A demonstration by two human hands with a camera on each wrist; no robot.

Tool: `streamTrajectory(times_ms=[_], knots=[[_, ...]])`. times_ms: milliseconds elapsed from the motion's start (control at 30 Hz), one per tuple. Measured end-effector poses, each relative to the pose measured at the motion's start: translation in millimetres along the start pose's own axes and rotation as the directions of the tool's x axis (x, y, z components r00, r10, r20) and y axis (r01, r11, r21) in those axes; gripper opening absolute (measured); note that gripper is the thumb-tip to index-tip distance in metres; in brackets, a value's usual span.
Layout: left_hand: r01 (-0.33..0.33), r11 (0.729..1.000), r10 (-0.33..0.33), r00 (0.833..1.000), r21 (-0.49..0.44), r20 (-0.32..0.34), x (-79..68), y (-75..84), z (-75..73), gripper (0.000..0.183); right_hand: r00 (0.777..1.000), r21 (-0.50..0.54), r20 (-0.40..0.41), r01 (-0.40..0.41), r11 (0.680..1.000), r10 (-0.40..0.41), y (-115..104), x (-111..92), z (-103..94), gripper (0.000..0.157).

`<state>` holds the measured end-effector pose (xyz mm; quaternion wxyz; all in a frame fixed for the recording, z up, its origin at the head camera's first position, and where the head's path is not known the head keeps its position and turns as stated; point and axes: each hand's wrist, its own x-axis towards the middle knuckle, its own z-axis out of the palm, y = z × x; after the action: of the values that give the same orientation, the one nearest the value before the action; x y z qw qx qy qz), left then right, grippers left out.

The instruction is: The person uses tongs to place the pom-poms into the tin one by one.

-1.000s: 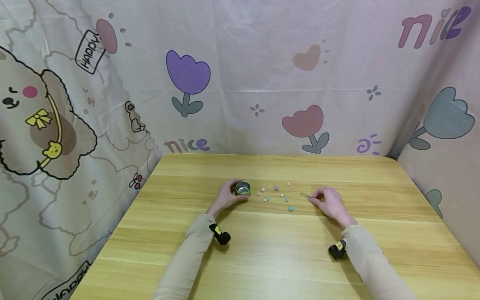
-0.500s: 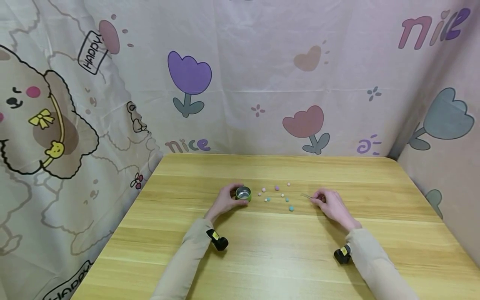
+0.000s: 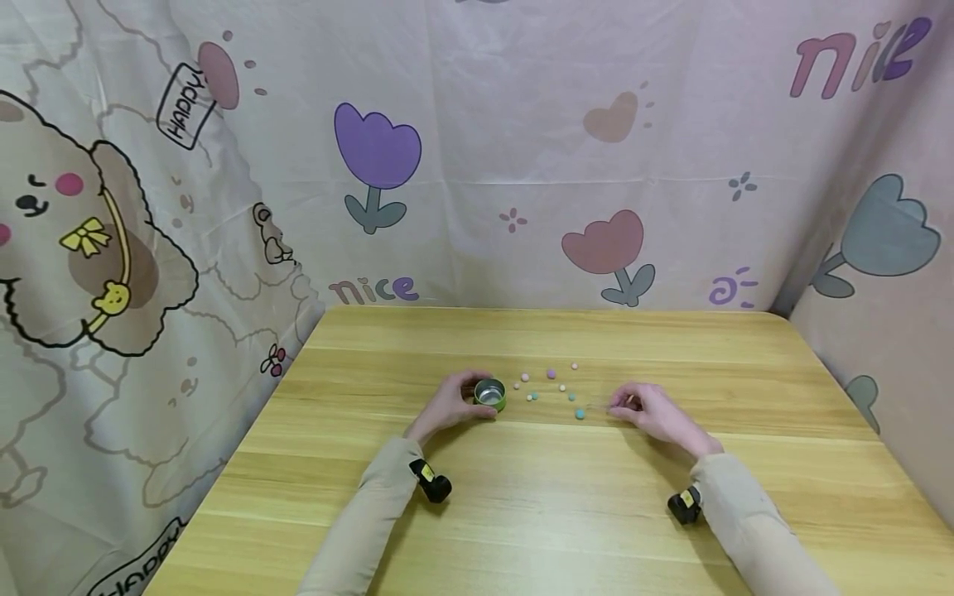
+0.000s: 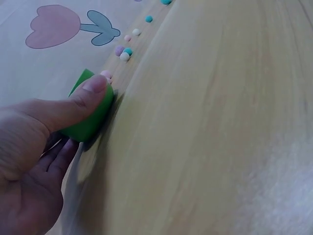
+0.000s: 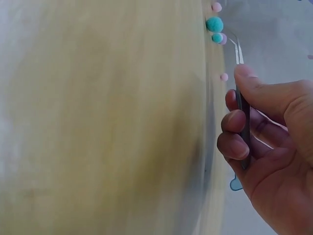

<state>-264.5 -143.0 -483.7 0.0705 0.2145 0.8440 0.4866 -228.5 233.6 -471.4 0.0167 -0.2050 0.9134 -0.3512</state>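
My left hand [image 3: 450,405] grips a small round green tin [image 3: 489,396] with a silvery inside, its opening facing up. In the left wrist view the thumb lies along the green wall of the tin [image 4: 93,115], and the fingers are on its far side. My right hand [image 3: 656,411] holds a pair of tweezers [image 5: 239,55] with fine bent tips, slightly apart. In the head view the tweezers point left toward the larger teal pompom [image 3: 580,414]. Several small pompoms, among them a purple one [image 3: 551,374], lie scattered between the hands.
A light wooden table [image 3: 522,513] fills the lower view. Behind it hangs a printed cloth [image 3: 484,99] with tulips and lettering, and more cloth covers the left and right sides. A black wrist camera [image 3: 435,484] sits on each sleeve.
The tin has shifted a little toward me and to the right in the left hand. My right hand has brought the tweezers nearer me and lower, closer to the larger teal pompom.
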Motion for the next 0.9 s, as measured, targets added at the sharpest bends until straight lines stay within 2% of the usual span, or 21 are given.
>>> streamTrajectory(times_ms=[200,567,900], knots=[[-0.007,1.0,0.007,0.998,0.006,0.062,0.2,2.6,1.3,0.066,0.999,0.029,0.048,0.0,1.0,-0.001,-3.4,2.6,-0.2,0.008],[-0.032,0.999,0.031,0.995,0.016,0.093,2.7,1.5,1.5,0.068,0.995,0.041,0.1,-0.006,0.999,0.002,-7.2,5.8,-1.1,0.007],[-0.011,1.0,0.01,0.995,0.01,0.101,2.4,2.5,1.1,0.069,0.994,0.03,0.108,-0.027,0.999,0.023,-9.1,6.9,0.6,0.005]])
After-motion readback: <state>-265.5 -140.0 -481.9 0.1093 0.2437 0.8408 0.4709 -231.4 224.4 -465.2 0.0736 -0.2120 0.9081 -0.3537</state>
